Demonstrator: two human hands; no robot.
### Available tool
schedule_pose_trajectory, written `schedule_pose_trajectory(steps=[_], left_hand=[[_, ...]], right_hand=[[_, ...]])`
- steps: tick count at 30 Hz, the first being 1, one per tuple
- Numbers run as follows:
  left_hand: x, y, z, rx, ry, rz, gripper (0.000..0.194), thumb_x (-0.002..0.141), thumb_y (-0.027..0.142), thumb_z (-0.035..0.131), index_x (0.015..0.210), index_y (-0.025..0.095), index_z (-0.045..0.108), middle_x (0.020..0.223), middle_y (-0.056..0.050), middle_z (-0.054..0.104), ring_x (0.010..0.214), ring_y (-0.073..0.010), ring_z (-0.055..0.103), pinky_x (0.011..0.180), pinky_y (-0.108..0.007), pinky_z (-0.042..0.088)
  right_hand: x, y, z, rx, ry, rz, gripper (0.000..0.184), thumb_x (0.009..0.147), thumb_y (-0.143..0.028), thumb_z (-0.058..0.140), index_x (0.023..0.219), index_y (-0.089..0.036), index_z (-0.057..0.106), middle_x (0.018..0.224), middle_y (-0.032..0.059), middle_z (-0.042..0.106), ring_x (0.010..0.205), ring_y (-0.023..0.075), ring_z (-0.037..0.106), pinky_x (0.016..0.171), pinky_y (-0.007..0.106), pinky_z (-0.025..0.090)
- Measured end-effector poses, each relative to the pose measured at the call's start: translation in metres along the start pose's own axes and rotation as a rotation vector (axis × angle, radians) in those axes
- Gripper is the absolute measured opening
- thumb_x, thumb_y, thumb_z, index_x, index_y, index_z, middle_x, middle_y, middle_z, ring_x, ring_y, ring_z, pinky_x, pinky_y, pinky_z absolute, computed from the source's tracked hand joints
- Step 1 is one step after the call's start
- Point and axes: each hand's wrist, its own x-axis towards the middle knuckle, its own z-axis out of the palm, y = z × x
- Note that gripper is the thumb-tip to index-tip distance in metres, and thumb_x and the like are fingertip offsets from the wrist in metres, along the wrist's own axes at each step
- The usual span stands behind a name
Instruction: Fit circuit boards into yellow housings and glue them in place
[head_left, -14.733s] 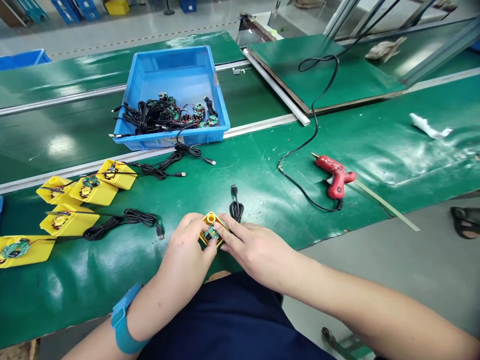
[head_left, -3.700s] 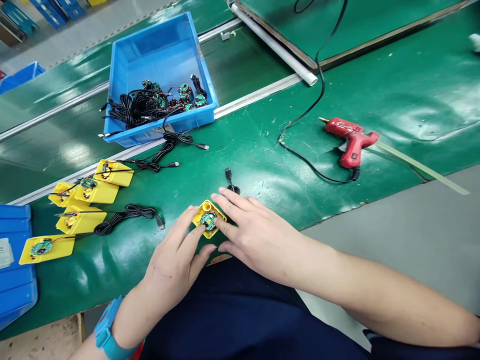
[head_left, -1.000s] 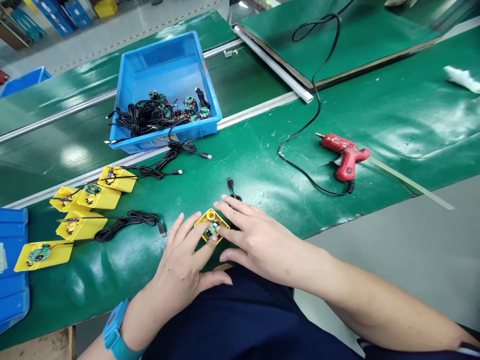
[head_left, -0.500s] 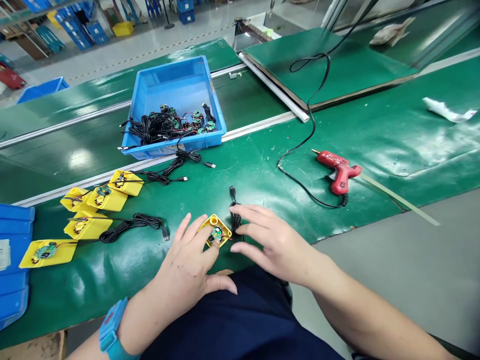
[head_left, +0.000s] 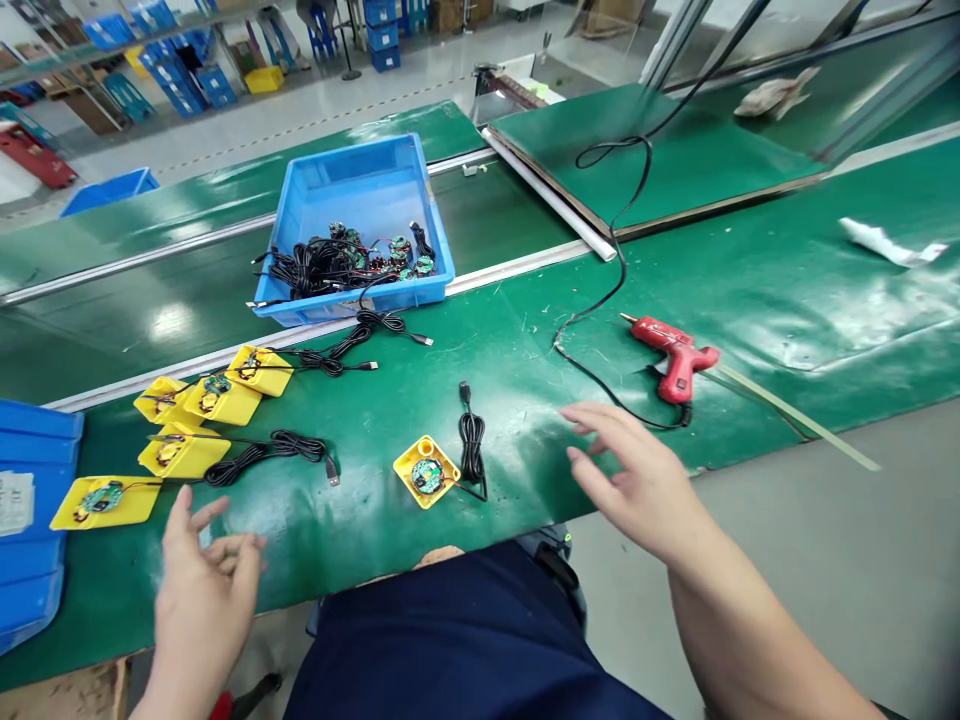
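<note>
In front of me a yellow plastic housing (head_left: 405, 462) lies on the green bench, a round circuit board (head_left: 427, 476) inside it. Its bundled black USB cable (head_left: 472, 448) rests just to the right. My left hand (head_left: 204, 590) is off to the left with fingers apart and holds nothing; nearest to it is another yellow housing (head_left: 139, 504) with a board on top. On the right my empty right hand (head_left: 630, 475) hovers over the bench, fingers spread, below a red hot glue gun (head_left: 671, 355) with a pale glue stick (head_left: 799, 415) in its back.
A blue bin (head_left: 352, 180) at the back holds several cabled boards. Several more yellow housings (head_left: 229, 405) with cables stand to the left, beside a blue crate (head_left: 34, 540). The glue gun's black cord (head_left: 592, 305) runs across the bench. White crumpled paper (head_left: 889, 243) lies far right.
My left hand has let go of the housing in front and swung left. The right hand has moved right, away from the cable, towards the glue gun. The housing and cable stay put.
</note>
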Motion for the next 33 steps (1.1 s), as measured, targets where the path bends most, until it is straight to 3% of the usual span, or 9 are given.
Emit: schedule_pose_trajectory(steps=[2,4,6,11,15,19,24,28,33], left_hand=[[-0.009,0.004,0.008,0.026,-0.069,-0.02,0.086,0.094,0.029,0.064,0.163,0.024,0.013,0.148,-0.022,0.05,0.1,-0.0276,0.074,0.072,-0.038,0.067],[-0.016,0.026,0.024,0.023,-0.161,0.046,0.09,0.091,0.031,0.068,0.163,0.021,0.014,0.155,-0.024,0.044,0.129,-0.0375,0.061,0.097,-0.054,0.06],[-0.019,0.055,0.046,-0.021,-0.235,0.163,0.091,0.089,0.029,0.07,0.162,0.02,0.015,0.157,-0.025,0.041,0.143,-0.0397,0.047,0.11,-0.062,0.05],[-0.006,0.089,0.109,-0.282,-0.393,0.194,0.131,0.068,0.045,0.09,0.162,0.014,0.004,0.156,-0.029,0.04,0.144,-0.0414,0.045,0.115,-0.057,0.047],[0.003,0.084,0.129,-0.358,-0.464,0.089,0.114,0.072,0.046,0.084,0.16,0.01,0.02,0.14,-0.027,0.057,0.126,-0.0412,0.06,0.106,-0.056,0.054],[-0.012,0.074,0.111,-0.376,-0.344,0.053,0.096,0.075,0.037,0.08,0.155,0.014,0.033,0.136,-0.021,0.061,0.124,-0.0376,0.062,0.106,-0.054,0.054],[-0.04,0.034,0.062,-0.348,-0.18,-0.051,0.084,0.077,0.025,0.077,0.151,0.021,0.039,0.143,-0.017,0.058,0.131,-0.033,0.058,0.111,-0.05,0.052],[-0.057,-0.023,0.019,-0.192,-0.001,-0.182,0.067,0.083,0.021,0.069,0.146,0.023,0.045,0.14,-0.015,0.061,0.129,-0.0304,0.061,0.11,-0.049,0.052],[-0.064,-0.108,-0.019,0.037,0.179,-0.275,0.059,0.085,0.033,0.069,0.14,0.019,0.051,0.136,-0.015,0.064,0.126,-0.0314,0.064,0.107,-0.048,0.053]], right_hand=[[0.012,-0.005,0.011,-0.052,-0.14,-0.18,0.044,0.091,-0.011,0.048,0.133,-0.018,0.059,0.15,0.0189,0.05,0.129,0.031,0.057,0.098,0.051,0.056],[0.025,-0.012,0.024,-0.099,-0.273,-0.296,0.056,0.086,-0.004,0.045,0.14,-0.015,0.056,0.163,0.0202,0.033,0.146,0.0349,0.04,0.108,0.059,0.048],[0.032,-0.016,0.04,-0.157,-0.393,-0.365,0.062,0.082,-0.001,0.045,0.141,-0.015,0.057,0.166,0.0196,0.025,0.151,0.0368,0.031,0.11,0.061,0.046],[0.042,0.006,0.076,-0.235,-0.49,-0.529,0.051,0.083,-0.009,0.046,0.129,-0.014,0.067,0.154,0.0209,0.048,0.136,0.0358,0.054,0.101,0.055,0.056],[0.056,0.026,0.086,-0.25,-0.506,-0.682,0.037,0.088,-0.022,0.054,0.118,-0.022,0.074,0.126,0.0172,0.069,0.106,0.0329,0.071,0.085,0.047,0.063],[0.055,0.009,0.078,-0.228,-0.588,-0.717,0.024,0.088,-0.027,0.063,0.108,-0.026,0.077,0.105,0.0113,0.073,0.093,0.0268,0.072,0.078,0.036,0.063],[0.035,-0.07,0.088,-0.193,-0.734,-0.612,0.02,0.095,-0.024,0.056,0.098,-0.022,0.075,0.091,0.0091,0.073,0.081,0.0223,0.071,0.073,0.032,0.059],[0.03,-0.155,0.128,-0.256,-0.917,-0.581,0.013,0.091,-0.021,0.059,0.09,-0.019,0.072,0.087,0.0095,0.072,0.085,0.0268,0.07,0.077,0.036,0.056],[0.041,-0.242,0.194,-0.214,-0.973,-0.644,0.02,0.092,-0.031,0.063,0.098,-0.015,0.073,0.093,0.0128,0.073,0.093,0.028,0.069,0.082,0.035,0.052]])
